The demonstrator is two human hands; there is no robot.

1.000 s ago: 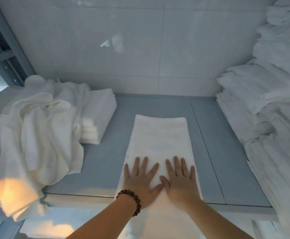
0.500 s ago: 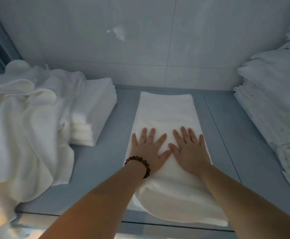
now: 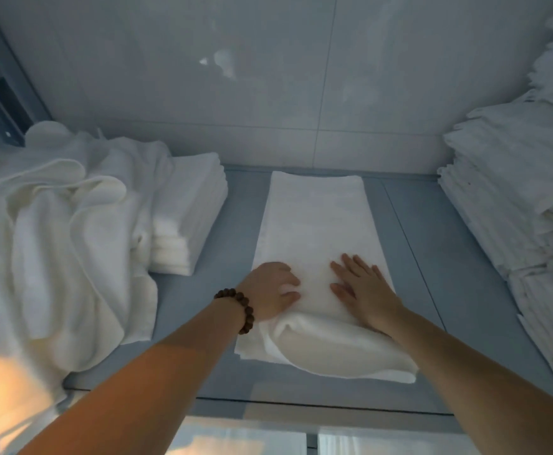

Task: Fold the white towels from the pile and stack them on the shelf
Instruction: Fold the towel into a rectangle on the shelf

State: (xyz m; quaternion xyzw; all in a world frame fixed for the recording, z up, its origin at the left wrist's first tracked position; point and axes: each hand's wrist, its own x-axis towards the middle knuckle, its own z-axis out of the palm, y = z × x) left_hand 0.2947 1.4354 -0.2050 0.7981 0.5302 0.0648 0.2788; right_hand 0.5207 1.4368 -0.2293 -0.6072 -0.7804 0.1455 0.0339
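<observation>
A long white towel (image 3: pixel 314 218) lies lengthwise on the grey-blue shelf (image 3: pixel 449 307), its far end near the wall. Its near end is doubled over into a soft, loose fold. My left hand (image 3: pixel 268 290), with a bead bracelet on the wrist, has its fingers curled onto the towel's left edge just above that fold. My right hand (image 3: pixel 363 290) lies flat with fingers spread on the towel's right side. The loose pile of unfolded white towels (image 3: pixel 55 241) is heaped at the left.
A short stack of folded towels (image 3: pixel 186 218) sits beside the pile, left of the towel. Tall stacks of folded white linen (image 3: pixel 515 198) fill the right side. A tiled wall (image 3: pixel 268 77) closes the back. The shelf's front edge (image 3: pixel 301 402) runs below my forearms.
The towel slid farther onto the shelf and its near end folded over. My hands moved apart; the left one went from flat to curled at the towel's left edge.
</observation>
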